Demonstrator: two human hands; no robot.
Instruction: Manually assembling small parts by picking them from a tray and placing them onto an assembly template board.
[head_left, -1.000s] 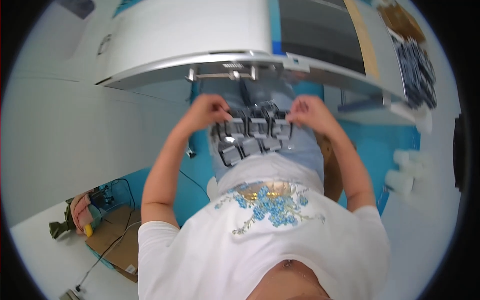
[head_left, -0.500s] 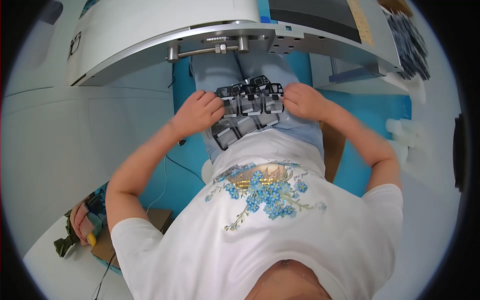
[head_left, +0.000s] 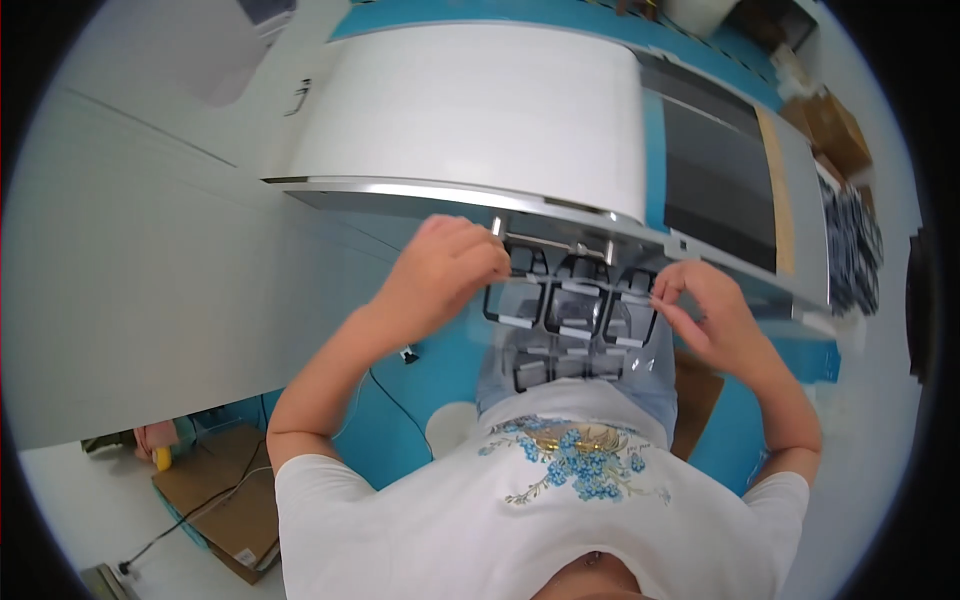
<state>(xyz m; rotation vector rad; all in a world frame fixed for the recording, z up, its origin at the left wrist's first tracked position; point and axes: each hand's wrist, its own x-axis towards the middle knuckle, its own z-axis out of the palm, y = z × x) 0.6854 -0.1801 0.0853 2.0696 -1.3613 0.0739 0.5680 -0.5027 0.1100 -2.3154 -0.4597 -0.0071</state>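
Between my hands a clear plastic sheet with black frame-shaped parts [head_left: 575, 308] hangs stretched at the machine's front edge, over my lap. My left hand [head_left: 445, 265] pinches its upper left corner, fingers closed. On the other side my right hand [head_left: 705, 310] grips the right edge between thumb and fingertips. Three larger black frames with pale tabs show in a row, with smaller black pieces above them. Lower down, more black frames under clear film [head_left: 570, 362] lie against my thighs; whether they belong to the same sheet I cannot tell.
Ahead stands a machine with a white cover [head_left: 480, 110], a metal rod [head_left: 545, 242] under its edge and a black belt [head_left: 720, 175] at right. Dark sheets [head_left: 850, 250] are stacked beyond it, near a cardboard box [head_left: 835, 130]. Flattened cardboard [head_left: 225, 490] and cables lie at lower left.
Both hands have lifted the sheet off my lap and carried it forward to the machine's edge. My view has tilted up, showing more of the machine.
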